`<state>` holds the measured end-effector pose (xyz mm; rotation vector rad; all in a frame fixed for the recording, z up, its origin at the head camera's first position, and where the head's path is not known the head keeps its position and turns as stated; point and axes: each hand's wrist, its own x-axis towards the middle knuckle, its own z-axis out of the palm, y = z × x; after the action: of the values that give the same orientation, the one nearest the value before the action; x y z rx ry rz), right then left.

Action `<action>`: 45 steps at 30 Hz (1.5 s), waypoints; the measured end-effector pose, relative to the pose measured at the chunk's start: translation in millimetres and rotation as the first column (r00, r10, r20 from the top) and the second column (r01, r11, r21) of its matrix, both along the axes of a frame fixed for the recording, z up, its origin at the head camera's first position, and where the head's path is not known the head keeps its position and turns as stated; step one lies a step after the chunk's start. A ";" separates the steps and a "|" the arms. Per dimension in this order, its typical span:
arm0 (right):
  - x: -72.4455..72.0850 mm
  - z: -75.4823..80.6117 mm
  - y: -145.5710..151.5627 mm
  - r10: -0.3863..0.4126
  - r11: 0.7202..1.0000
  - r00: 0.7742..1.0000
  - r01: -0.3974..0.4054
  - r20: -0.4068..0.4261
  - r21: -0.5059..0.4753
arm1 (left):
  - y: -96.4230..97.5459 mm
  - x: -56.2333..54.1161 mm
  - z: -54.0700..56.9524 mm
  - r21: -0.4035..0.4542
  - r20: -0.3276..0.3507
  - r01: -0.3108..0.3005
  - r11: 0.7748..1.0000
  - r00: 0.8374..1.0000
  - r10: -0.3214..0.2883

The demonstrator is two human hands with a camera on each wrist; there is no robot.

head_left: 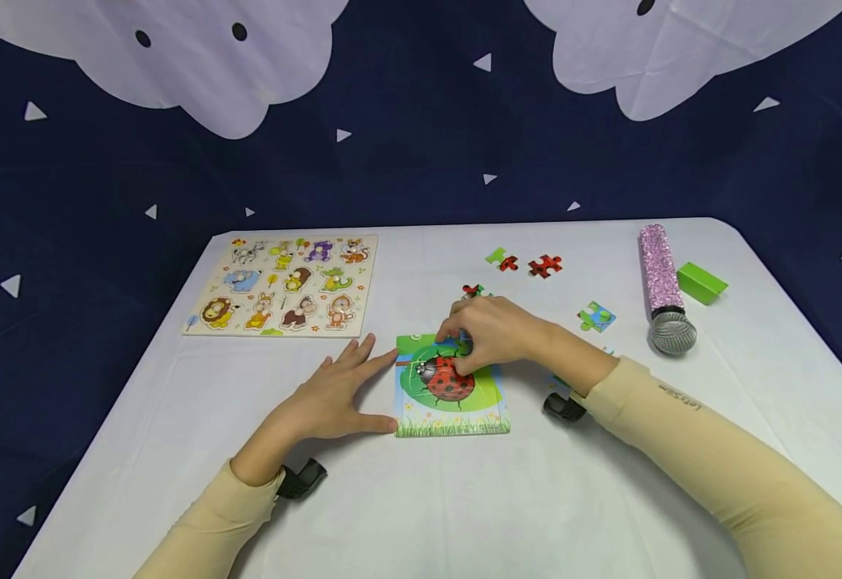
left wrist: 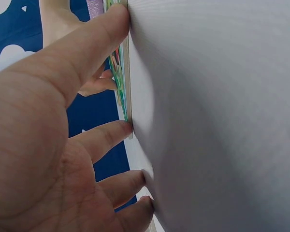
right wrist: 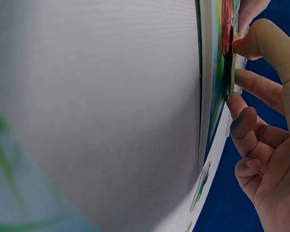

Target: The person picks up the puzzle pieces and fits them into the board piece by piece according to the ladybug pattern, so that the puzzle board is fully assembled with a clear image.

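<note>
A square ladybug puzzle board [head_left: 453, 426] lies on the white table. My left hand [head_left: 330, 398] is spread flat beside it, with the thumb and forefinger touching its left edge and the other fingers resting on the cloth. Above the board's upper right part, my right hand [head_left: 500, 328] pinches a puzzle piece [right wrist: 231, 77] between thumb and fingers. That piece is seen almost edge-on in the right wrist view, and the hand hides much of it from above. Loose red-and-green pieces [head_left: 545, 266] lie beyond the board.
At the back left lies an animal peg puzzle [head_left: 283, 285]. A pink glitter microphone [head_left: 659, 269] and a green block [head_left: 701, 283] are at the right. A blue-and-green piece [head_left: 597, 317] lies right of the right hand; other pieces are partly hidden by the right arm.
</note>
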<state>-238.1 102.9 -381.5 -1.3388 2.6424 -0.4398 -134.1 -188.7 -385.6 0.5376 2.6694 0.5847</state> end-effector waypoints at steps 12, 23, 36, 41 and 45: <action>1.6 -0.2 0.1 -0.003 1.000 1.000 0.003 -0.005 0.009 | 0.2 1.2 0.4 0.005 -0.001 0.002 1.000 1.000 -0.002; 1.4 1.2 2.1 -0.009 1.000 0.999 0.009 0.033 0.013 | 1.2 1.4 0.5 0.006 0.005 -0.002 1.000 1.000 0.001; 0.7 2.8 5.0 -0.008 1.000 0.998 0.007 0.061 0.010 | 0.6 0.3 2.0 0.001 0.004 0.003 1.000 1.000 -0.003; 0.3 2.6 5.3 -0.010 1.000 0.998 0.010 0.068 0.012 | 0.1 0.0 1.7 0.006 0.006 0.005 1.000 1.000 -0.005; 0.5 2.1 4.7 -0.004 1.000 0.997 0.003 0.073 0.008 | 0.3 -0.1 0.7 0.014 0.013 0.003 1.000 1.000 -0.003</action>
<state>-237.6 107.6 -379.4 -1.2909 2.5854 -0.4681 -134.1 -188.4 -384.9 0.5400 2.6539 0.6043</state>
